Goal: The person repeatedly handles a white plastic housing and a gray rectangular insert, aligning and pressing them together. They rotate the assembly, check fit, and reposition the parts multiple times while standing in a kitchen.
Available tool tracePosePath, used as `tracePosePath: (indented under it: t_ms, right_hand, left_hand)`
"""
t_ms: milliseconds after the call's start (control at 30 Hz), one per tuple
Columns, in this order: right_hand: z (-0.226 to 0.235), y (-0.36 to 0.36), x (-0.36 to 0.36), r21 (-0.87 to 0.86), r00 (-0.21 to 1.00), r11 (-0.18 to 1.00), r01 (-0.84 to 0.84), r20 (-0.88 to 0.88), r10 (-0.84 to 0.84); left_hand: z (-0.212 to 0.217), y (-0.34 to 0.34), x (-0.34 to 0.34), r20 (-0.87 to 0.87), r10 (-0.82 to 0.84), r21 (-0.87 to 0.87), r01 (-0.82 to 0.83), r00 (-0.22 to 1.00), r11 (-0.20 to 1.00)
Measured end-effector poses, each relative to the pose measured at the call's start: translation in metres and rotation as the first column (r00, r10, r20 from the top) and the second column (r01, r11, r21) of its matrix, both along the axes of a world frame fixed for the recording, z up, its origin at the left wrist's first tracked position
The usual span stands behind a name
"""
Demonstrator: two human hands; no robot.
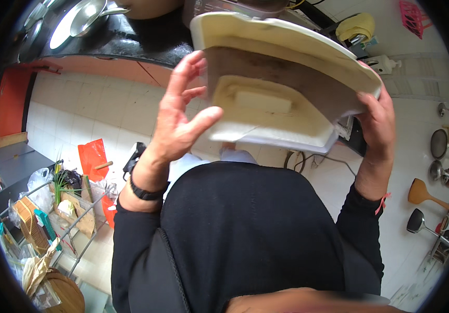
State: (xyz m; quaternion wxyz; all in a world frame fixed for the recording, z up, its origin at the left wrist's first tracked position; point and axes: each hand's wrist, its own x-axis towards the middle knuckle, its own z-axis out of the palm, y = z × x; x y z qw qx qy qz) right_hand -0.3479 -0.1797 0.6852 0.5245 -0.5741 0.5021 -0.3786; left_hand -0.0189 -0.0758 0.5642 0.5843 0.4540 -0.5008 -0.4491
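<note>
Right hand (375,122) clamps the tilted cream appliance base (281,88) by its edge, underside exposed; open left hand (182,115) steadies it.

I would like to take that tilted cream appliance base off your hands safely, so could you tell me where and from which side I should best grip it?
Probably by the broad outer rim of the cream appliance base, from its two opposite sides. It is tipped up with the recessed underside showing; the right hand already wraps the right edge, and the left hand lies open against the left edge. The flange gives fingers a lip.
</note>
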Motion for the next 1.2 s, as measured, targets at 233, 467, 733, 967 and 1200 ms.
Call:
tracePosePath:
  t_ms: [233, 467, 733, 967, 1200]
  right_hand:
    - [-0.05, 0.006, 0.127, 0.22, 0.964, 0.94, -0.262, 0.096, 0.247]
    - [-0.243, 0.044, 0.219, 0.225, 0.945, 0.961, -0.161, -0.246, 0.215]
    - [-0.409, 0.032, 0.204, 0.299, 0.926, 0.937, 0.18, -0.373, -0.059]
    - [-0.449, 0.023, 0.19, 0.446, 0.925, 0.822, 0.353, -0.3, -0.235]
    - [-0.434, -0.015, 0.194, 0.529, 0.921, 0.76, 0.378, -0.303, -0.247]
  left_hand:
    - [0.022, 0.053, 0.093, 0.035, 0.342, -0.013, -0.342, 0.939, 0.94]
    - [-0.106, 0.055, 0.177, 0.027, 0.393, 0.306, -0.382, 0.919, 0.872]
    - [-0.28, -0.032, 0.162, 0.484, 0.25, 0.446, -0.483, 0.838, 0.754]
    - [-0.309, -0.071, 0.136, 0.496, 0.184, 0.475, -0.443, 0.848, 0.76]
    - [-0.305, -0.099, 0.126, 0.606, 0.2, 0.439, -0.533, 0.77, 0.723]
